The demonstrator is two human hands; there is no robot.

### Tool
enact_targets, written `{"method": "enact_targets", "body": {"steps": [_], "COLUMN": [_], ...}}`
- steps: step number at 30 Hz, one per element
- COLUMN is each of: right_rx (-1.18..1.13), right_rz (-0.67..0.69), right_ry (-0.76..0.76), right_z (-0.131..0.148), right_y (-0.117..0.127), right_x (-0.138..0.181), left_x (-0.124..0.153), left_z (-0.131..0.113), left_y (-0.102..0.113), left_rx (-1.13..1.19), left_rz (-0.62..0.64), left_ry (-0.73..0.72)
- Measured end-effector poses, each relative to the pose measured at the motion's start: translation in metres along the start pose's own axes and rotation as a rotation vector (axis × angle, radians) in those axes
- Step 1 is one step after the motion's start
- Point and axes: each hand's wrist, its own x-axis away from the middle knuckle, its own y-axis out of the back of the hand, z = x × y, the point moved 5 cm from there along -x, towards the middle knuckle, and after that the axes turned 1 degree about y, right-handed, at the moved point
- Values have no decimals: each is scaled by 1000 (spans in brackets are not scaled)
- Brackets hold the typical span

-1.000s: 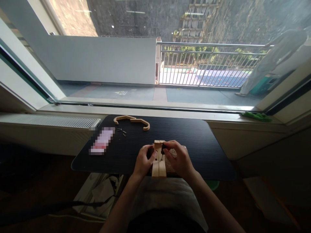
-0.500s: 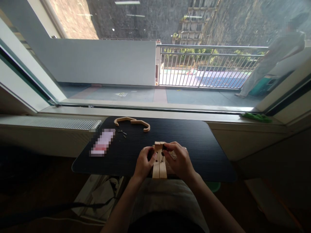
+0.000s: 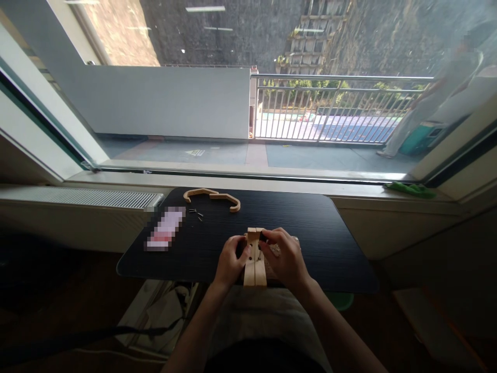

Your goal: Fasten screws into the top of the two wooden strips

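Two pale wooden bars point(image 3: 254, 259) lie side by side at the near edge of the black table point(image 3: 334, 248), pointing away from me. My left hand point(image 3: 229, 263) is closed against their left side, steadying them. On their far end, my right hand point(image 3: 285, 259) pinches a small dark item that I cannot make out. Two curved wooden pieces point(image 3: 212, 197) lie at the back of the table. Several small dark screws point(image 3: 196, 213) are scattered just in front of them.
A pink and white packet point(image 3: 165, 234) lies at the table's left. A radiator grille point(image 3: 77, 197) runs along the left below the wide window. A green cloth point(image 3: 411, 188) rests on the sill at the right. Outside, a person stands by the balcony railing point(image 3: 330, 111).
The view has tilted slightly, so everything sits a little lower in the picture. Both hands stay on the wooden bars with the same grip.
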Motion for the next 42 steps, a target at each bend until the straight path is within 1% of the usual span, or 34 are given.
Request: {"method": "enact_targets", "body": {"steps": [3,6,11,17,20,24,30,36,39,42], "right_rx": [18,22,16,-14,-37,-69,-76,-53,-83,-112], "right_rz": [-12,-8,12,-2,9,32,31,8,49,81], "right_ry": [1,19,18,0,-4,-3,-21,-81,-129,-145], "right_z": [0,2,1,-1,1,2,-2,-5,-6,-5], "right_y": [0,-1,-1,-2,-2,-2,-2,-1,-2,-2], "right_x": [2,2,2,3,1,-1,2,2,1,0], "left_x": [-2,-5,-12,-19,-22,-23,-22,-22,-22,-21], "left_z": [4,11,20,20,19,17,15,13,13,13], "left_y": [-1,-3,-8,-15,-16,-18,-20,-22,-22,-23], "left_rx": [13,10,-70,-170,-195,-201,-161,-109,-73,-20], "left_rz": [3,43,165,335,383,386,385,353,333,321], "left_ry": [2,32,78,114,152,174,204,219,219,227]}}
